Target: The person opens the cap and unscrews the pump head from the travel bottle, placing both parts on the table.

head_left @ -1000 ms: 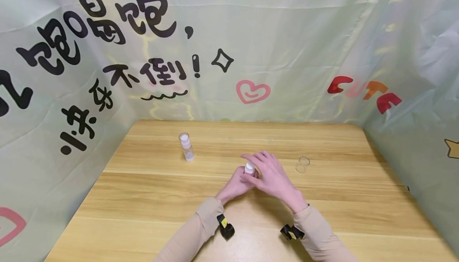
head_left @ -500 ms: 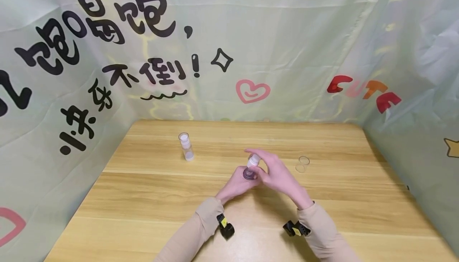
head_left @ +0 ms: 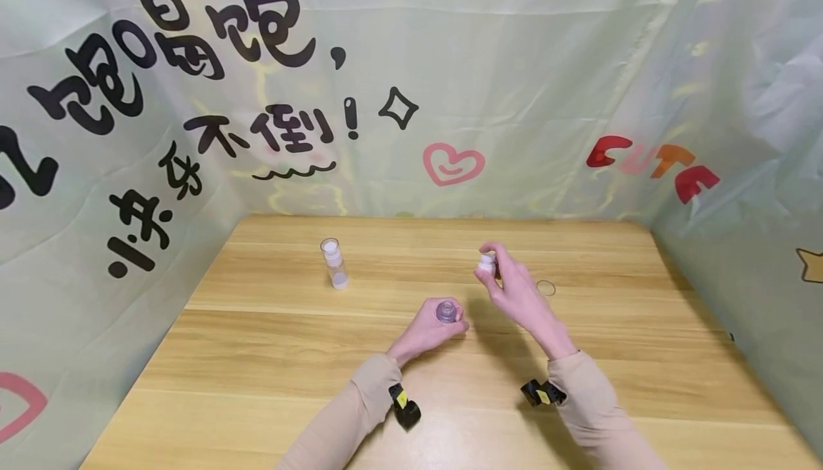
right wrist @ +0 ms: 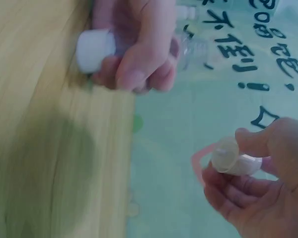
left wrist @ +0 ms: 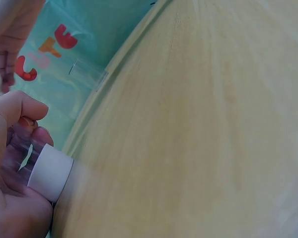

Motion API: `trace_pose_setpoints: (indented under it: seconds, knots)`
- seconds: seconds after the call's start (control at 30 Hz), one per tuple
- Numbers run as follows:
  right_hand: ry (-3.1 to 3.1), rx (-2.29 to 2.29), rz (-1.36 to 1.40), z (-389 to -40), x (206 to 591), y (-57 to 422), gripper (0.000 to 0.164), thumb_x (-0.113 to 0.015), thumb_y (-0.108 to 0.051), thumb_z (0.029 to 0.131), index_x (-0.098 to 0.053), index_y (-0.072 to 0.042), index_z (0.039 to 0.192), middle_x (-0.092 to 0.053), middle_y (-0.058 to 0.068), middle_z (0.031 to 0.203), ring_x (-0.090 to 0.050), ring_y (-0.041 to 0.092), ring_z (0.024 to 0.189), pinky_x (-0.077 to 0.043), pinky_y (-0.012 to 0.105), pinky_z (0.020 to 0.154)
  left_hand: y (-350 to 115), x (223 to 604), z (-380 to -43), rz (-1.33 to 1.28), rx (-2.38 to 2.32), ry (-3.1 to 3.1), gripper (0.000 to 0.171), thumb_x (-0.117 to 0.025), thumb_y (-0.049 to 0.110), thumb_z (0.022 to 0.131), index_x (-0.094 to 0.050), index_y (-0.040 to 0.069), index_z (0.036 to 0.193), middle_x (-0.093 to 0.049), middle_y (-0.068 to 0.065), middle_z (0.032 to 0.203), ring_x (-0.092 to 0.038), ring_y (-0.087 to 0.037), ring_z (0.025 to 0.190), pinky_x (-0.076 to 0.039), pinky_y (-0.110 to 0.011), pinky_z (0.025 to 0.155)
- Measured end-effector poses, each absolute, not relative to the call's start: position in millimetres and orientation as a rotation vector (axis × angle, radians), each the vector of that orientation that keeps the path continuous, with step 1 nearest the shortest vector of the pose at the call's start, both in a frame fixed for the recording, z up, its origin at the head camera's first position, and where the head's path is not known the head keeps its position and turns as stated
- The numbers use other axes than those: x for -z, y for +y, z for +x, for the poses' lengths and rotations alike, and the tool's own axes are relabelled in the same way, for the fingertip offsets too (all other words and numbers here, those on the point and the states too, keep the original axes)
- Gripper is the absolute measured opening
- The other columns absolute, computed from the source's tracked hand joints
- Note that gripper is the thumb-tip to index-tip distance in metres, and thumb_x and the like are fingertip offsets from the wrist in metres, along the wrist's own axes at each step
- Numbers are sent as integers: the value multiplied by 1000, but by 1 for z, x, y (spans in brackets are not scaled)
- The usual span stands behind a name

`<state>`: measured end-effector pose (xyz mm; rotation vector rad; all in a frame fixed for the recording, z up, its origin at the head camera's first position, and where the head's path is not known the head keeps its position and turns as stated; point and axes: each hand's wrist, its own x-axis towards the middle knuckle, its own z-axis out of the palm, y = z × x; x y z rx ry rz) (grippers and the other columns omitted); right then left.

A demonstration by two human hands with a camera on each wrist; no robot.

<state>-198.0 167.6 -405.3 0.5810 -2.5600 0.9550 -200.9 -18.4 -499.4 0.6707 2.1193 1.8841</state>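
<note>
In the head view my left hand (head_left: pixel 424 328) grips a small clear bottle (head_left: pixel 446 312) upright, its narrow neck uncovered at the top. The bottle's white base (left wrist: pixel 51 173) pokes out below the fingers in the left wrist view. Up and to the right, my right hand (head_left: pixel 521 302) pinches a white pump head (head_left: pixel 486 264) between thumb and fingers, apart from the bottle. Seen from the right wrist, the pump head (right wrist: pixel 226 156) turns a round, translucent open end toward the camera.
A second pump bottle (head_left: pixel 334 266), with a clear cap over its white top, stands at the back left of the wooden table (head_left: pixel 257 356). Behind my right hand stands a clear round cap (head_left: pixel 546 288). Printed cloth (head_left: pixel 514 84) walls in the table's back and sides.
The pump head has come off the bottle and moved up and right with my right hand. The left hand stays in place, holding the bottle.
</note>
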Motion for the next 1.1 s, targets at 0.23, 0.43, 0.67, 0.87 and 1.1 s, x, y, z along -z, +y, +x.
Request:
trace_pose_setpoints:
  seconds: [0.23,0.43,0.67,0.87,1.1]
  knots:
    - [-2636,-533,461,-203,416,181,33,-77,-26,87,-67,-6,112,-74,17,94,-65,37,90,-47,52,84,-19,499,-201,651,-1864,2137,10,-71,1,81,-63,4,87,-59,9,75,-55,-3,68,-50,-18,73]
    - [-2724,-312,379,-205,423,187,33,-75,-34,88,-71,-11,112,-76,16,97,-62,42,99,-41,57,94,-19,499,-201,642,-1857,2144,11,-70,0,81,-63,0,89,-59,8,75,-56,-3,69,-50,-19,74]
    - [-2796,-128,314,-211,437,189,34,-72,-37,90,-72,-14,115,-77,14,101,-61,41,103,-37,60,101,-19,500,-200,627,-1864,2139,12,-71,0,80,-63,-1,90,-59,7,76,-56,-3,70,-51,-18,74]
    - [-2838,-85,290,-215,446,189,29,-72,-37,89,-74,-15,108,-77,13,97,-59,40,100,-34,61,103,-17,501,-200,622,-1876,2125,10,-70,-2,81,-62,4,85,-59,8,74,-55,-3,68,-51,-18,73]
    - [-2871,-90,273,-218,452,188,27,-74,-37,88,-75,-15,105,-77,14,95,-60,41,102,-29,66,108,-17,500,-200,618,-1870,2120,11,-69,-3,81,-62,5,84,-59,9,74,-54,-3,67,-49,-17,72]
